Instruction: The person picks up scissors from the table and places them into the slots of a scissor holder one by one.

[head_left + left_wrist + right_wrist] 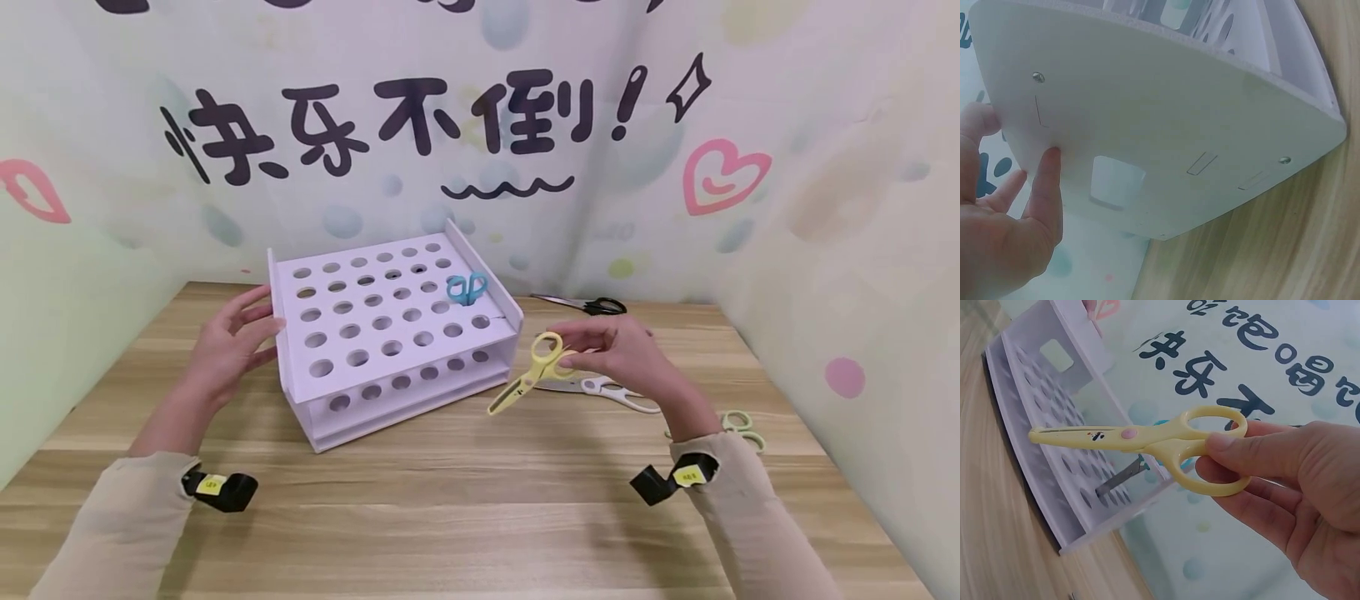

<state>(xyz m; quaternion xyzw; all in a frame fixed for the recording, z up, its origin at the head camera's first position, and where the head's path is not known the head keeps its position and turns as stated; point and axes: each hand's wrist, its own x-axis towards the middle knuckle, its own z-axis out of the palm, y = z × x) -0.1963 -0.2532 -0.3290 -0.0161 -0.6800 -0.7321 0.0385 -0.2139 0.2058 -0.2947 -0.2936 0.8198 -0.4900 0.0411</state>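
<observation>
A white rack with rows of round holes (412,407) stands at the left of the table. My left hand (231,346) rests at its left side panel (1147,112), one fingertip against the outer face and the thumb at the edge. My right hand (618,354) holds yellow scissors (1116,439) by the handle loops, in the air right of the rack's front. Their blades point down and left, closed. Teal scissors (457,290) stand in a hole near the rack's right side, handles up; their metal blades (1119,477) show below the top panel in the right wrist view.
On the table right of the rack lie black-handled scissors (604,307) at the back, white-handled scissors (594,386) under the right hand, and light green scissors (738,422) by the right wrist, partly hidden. A printed cloth (390,200) hangs behind the table.
</observation>
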